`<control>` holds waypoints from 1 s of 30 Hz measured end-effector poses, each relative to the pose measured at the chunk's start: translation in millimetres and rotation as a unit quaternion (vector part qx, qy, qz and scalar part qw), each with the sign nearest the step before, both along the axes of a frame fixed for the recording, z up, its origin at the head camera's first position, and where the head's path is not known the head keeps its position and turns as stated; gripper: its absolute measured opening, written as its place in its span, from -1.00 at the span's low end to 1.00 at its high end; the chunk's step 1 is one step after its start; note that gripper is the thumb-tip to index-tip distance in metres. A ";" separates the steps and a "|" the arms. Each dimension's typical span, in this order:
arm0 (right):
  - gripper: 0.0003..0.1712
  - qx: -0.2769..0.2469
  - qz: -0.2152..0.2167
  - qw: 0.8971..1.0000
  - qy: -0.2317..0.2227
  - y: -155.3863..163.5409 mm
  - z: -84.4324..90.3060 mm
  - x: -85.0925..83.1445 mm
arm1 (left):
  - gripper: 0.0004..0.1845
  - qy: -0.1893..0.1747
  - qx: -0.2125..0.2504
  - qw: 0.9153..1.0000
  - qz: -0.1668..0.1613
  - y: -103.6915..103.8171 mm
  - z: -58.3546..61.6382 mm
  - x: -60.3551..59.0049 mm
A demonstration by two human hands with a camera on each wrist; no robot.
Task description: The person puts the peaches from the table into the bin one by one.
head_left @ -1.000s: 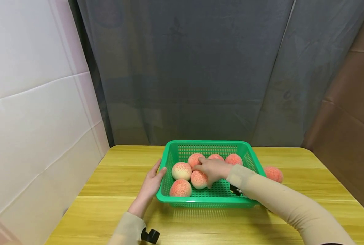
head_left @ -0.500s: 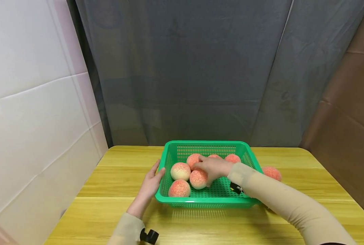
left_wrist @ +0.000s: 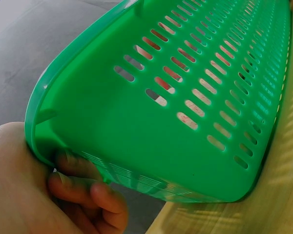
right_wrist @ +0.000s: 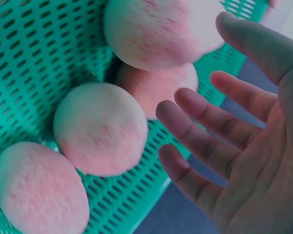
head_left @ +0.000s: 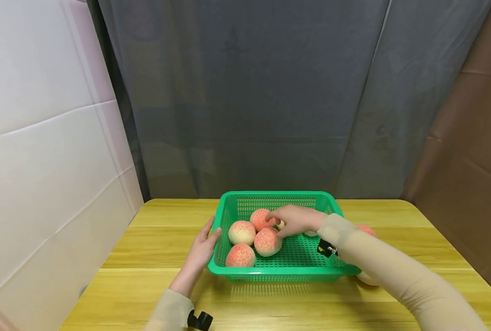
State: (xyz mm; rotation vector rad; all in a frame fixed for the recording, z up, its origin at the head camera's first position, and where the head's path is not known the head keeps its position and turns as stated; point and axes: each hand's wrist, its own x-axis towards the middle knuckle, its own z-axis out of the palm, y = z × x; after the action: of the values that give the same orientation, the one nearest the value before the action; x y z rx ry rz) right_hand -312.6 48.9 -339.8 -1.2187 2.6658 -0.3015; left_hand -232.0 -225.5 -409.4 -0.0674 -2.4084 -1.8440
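A green slotted plastic basket (head_left: 286, 271) stands on the table with several pink-and-cream peaches inside. My left hand (head_left: 201, 248) grips the basket's left rim; in the left wrist view its fingers (left_wrist: 107, 200) curl under the edge. Over the peaches hovers my right hand (head_left: 299, 218), fingers spread, holding nothing. Its thumb tip is right at the middle peach (head_left: 268, 242). Close by lie a redder peach (head_left: 261, 219), a pale one (head_left: 242, 233) and a front-left one (head_left: 240, 256). The right hand and sleeve partly hide the peaches behind, including one at the right (head_left: 310, 233).
Outside the basket, on its right, one peach (head_left: 367, 230) shows behind the right sleeve and another (head_left: 367, 278) in front, partly covered. A wooden table (head_left: 146, 257) bears everything. A grey curtain (head_left: 245, 101) hangs behind, with a white sheet (head_left: 47, 161) at the left.
My right hand has loosened from the middle peach, lifted and shifted slightly right, uncovering more of that peach. The left hand keeps its grip on the rim. The head view has turned slightly.
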 end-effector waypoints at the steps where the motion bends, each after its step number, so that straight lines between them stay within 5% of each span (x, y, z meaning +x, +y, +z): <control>1: -0.50 -0.010 0.000 1.000 -0.007 3.5 3.2 0.5 | -0.35 0.001 0.000 1.000 0.000 0.0 0.1 0.0; 14: -0.70 -0.088 -0.038 0.995 0.001 86.5 39.5 4.2 | -0.36 0.005 0.013 1.000 -0.008 0.4 -0.7 -3.3; 30: -0.72 -0.111 -0.160 0.980 0.036 178.4 20.3 1.3 | -0.34 -0.008 0.001 1.000 0.000 -10.9 -0.5 -6.5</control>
State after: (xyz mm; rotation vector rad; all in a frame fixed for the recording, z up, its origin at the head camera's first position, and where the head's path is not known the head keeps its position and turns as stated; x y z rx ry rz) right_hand -311.4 227.3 -319.5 -0.8591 2.9537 -0.6286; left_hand -238.4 -236.4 -409.9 -0.0529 -2.4179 -1.8545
